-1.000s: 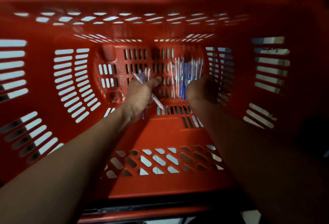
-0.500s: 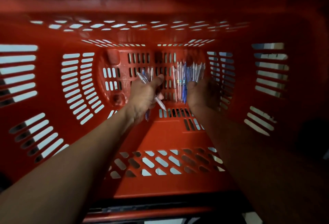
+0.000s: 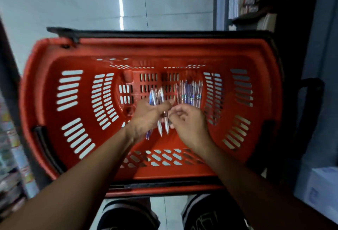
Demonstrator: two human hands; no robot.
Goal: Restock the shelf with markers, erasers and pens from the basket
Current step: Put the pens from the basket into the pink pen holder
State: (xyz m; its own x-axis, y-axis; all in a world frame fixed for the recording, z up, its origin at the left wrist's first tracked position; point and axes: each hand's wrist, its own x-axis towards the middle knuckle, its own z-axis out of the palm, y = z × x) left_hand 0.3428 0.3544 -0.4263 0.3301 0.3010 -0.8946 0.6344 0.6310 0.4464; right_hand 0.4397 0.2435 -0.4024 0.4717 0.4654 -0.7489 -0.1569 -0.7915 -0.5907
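Note:
A red plastic basket (image 3: pixel 45 101) with slotted walls stands on the floor below me. My left hand (image 3: pixel 146 116) grips a small bunch of clear and blue pens (image 3: pixel 158 100) above the basket's bottom. Just to its right, my right hand (image 3: pixel 188 123) has curled fingers that pinch the lower part of one of those pens. A row of several more pens (image 3: pixel 190 92) lies on the basket floor at the far right, beyond my right hand.
Shelving with stacked goods (image 3: pixel 252 1) rises at the upper right, and a dark shelf edge (image 3: pixel 311 83) runs down the right side. Colourful packets (image 3: pixel 11 147) fill a shelf at the left. A white box (image 3: pixel 321 189) sits lower right. Grey tiled floor (image 3: pixel 91 1) lies beyond the basket.
The view has pulled back and up, so the whole basket and floor show. My right hand left the pens on the basket floor and came over to the bunch in my left hand.

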